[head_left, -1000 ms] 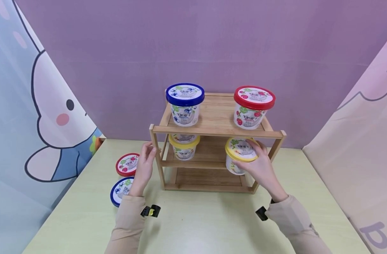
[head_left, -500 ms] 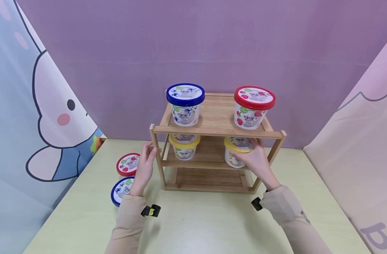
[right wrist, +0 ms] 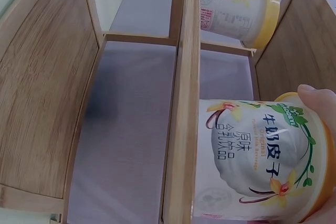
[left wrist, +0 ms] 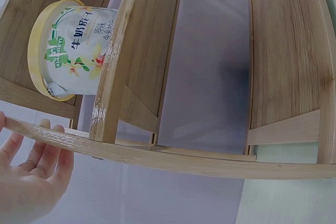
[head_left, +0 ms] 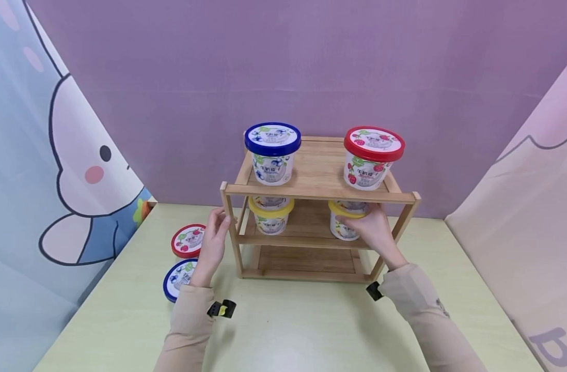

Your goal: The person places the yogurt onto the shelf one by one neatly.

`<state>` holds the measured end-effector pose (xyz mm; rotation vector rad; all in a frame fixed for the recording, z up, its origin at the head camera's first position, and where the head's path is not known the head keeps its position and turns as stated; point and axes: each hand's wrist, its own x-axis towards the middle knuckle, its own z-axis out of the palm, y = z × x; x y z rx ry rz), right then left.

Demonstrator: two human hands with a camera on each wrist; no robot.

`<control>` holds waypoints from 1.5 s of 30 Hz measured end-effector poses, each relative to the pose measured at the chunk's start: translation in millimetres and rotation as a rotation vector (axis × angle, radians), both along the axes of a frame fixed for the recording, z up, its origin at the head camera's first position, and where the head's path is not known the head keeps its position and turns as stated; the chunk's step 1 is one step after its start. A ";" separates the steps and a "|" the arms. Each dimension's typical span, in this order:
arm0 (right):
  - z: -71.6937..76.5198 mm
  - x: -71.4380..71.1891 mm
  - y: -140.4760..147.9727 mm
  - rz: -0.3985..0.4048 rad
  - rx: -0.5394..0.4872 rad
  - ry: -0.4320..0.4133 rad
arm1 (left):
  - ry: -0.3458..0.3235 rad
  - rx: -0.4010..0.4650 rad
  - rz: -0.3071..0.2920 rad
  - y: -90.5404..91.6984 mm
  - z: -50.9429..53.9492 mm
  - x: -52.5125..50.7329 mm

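Note:
My right hand (head_left: 377,231) holds a yellow-lidded tub (head_left: 344,228) by its lid and side, at the right end of the middle shelf of a wooden rack (head_left: 318,168). In the right wrist view, the printed front of this tub (right wrist: 252,158) shows behind the shelf's front rail, with my thumb at the lid. At the left front post, my left hand (head_left: 213,242) grips the rack, its fingers curled around the post in the left wrist view. Another yellow-lidded tub (head_left: 271,221) stands at the left of that same shelf.
On the top shelf stand a blue-lidded tub (head_left: 271,168) at left and a red-lidded tub (head_left: 368,173) at right. Left of the rack, a red-lidded tub (head_left: 188,242) and a blue-lidded tub (head_left: 178,280) are on the table (head_left: 283,330), partly hidden by my left arm.
My right hand has moved the yellow-lidded tub from in front of the rack back onto the middle shelf. My left hand has stayed on the rack's post.

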<state>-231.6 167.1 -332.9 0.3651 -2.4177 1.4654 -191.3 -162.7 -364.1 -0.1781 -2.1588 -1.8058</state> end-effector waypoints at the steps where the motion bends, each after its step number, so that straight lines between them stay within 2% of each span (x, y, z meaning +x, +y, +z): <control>1: -0.1 -0.4 0.1 0.005 -0.003 -0.002 | -0.005 -0.003 0.000 0.0 0.0 0.0; 9: -1.1 -2.6 1.2 0.023 -0.035 -0.034 | -0.015 -0.005 -0.004 -0.1 -1.0 0.0; 17: -3.1 -2.3 1.1 0.035 -0.051 -0.013 | -0.021 -0.006 -0.001 -0.6 -2.1 -0.7; 32: -6.1 -0.7 1.4 0.037 -0.012 -0.011 | -0.010 0.000 0.005 0.0 -1.2 -0.2; 39: -7.7 8.7 1.9 0.002 0.054 0.030 | -0.032 -0.005 -0.008 -0.2 0.3 2.0; 45: -5.1 22.6 1.3 -0.051 0.094 0.007 | -0.028 0.003 -0.012 -0.2 0.2 1.8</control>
